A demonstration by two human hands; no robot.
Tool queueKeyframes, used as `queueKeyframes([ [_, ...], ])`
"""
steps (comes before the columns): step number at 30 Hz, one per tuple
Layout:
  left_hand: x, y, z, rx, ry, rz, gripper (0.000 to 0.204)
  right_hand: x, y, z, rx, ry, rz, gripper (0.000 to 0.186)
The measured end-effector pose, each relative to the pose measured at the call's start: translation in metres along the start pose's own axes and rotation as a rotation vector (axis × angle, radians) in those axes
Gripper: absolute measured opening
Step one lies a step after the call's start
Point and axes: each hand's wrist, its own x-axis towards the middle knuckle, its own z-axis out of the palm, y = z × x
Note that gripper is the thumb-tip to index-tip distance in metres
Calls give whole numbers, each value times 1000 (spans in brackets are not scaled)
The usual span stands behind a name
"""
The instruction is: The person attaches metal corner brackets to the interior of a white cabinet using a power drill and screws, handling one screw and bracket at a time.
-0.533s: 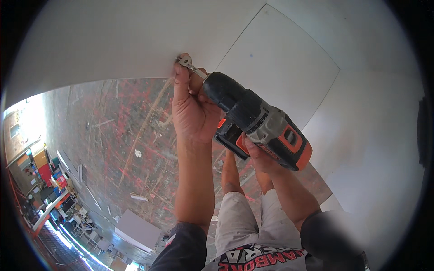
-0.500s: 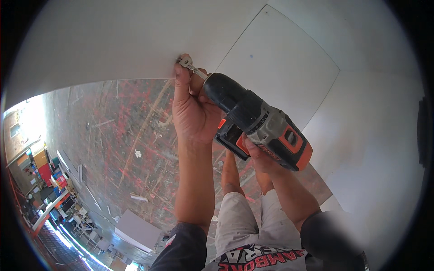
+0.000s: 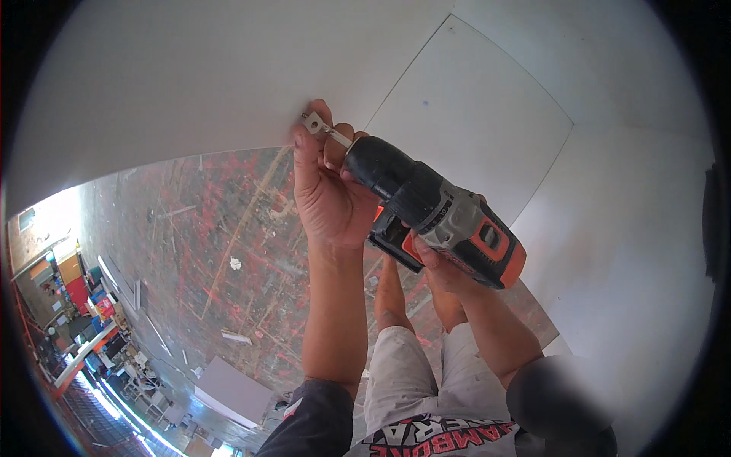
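Left hand (image 3: pixel 335 194) is raised near the lower edge of a big white panel (image 3: pixel 190 84), thumb and fingers pinching a small metal fitting (image 3: pixel 313 123); fitting sits at the fingertips, and whether it touches the panel can't be told. Right hand (image 3: pixel 442 263) wraps the grip of a black, grey and orange cordless drill (image 3: pixel 464 221), fingers mostly hidden behind it. Drill is tilted, chuck up and to the left, rear end down and to the right; a slim pale bit (image 3: pixel 339 139) runs from the chuck toward the fitting, tip contact unclear. Battery pack (image 3: pixel 396 245), black with orange, shows below the drill body, between the two hands. Writing: small pale marks ring the drill's collar (image 3: pixel 438 215); reddish lettering runs along the housing just beside the right hand, partly covered and too small to read safely. Shirt (image 3: pixel 457 436) at the bottom edge carries large block letters, some red with dark outlines, some pale, cut off by the frame. Dark left sleeve (image 3: pixel 320 419) has a small red-and-white patch, no legible text. Pale shorts (image 3: pixel 401 373) look plain. Below, the red-streaked grey floor (image 3: pixel 175 228) holds a crumpled white scrap (image 3: pixel 235 263) and a pale boxy piece (image 3: pixel 232 388).
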Motion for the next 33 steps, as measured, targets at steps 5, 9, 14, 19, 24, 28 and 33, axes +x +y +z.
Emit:
queueKeyframes([
  [5, 5, 1, -12, -93, -125, -105, 38, 3, 3, 1, 35, 10, -31, 61],
  [9, 10, 2, -24, -46, -244, -139, 39, 5, 2, -4, -30, -26, -4, 64],
  [14, 14, -1, -26, 5, -289, -133, 36, 2, 21, -5, -173, -139, -98, 55],
  [19, 18, 0, -30, -10, -363, -145, 36, 10, 3, 1, -181, -31, -124, 35],
  [24, 20, -2, -29, -49, -349, -118, 34, 13, -1, -3, -224, -70, -164, 45],
  [28, 23, -2, -32, -50, -394, -122, 33, 13, -6, -1, -235, -50, -126, 46],
  [33, 24, -4, -31, -68, -379, -114, 32, 14, 1, 2, -241, -37, -124, 47],
])
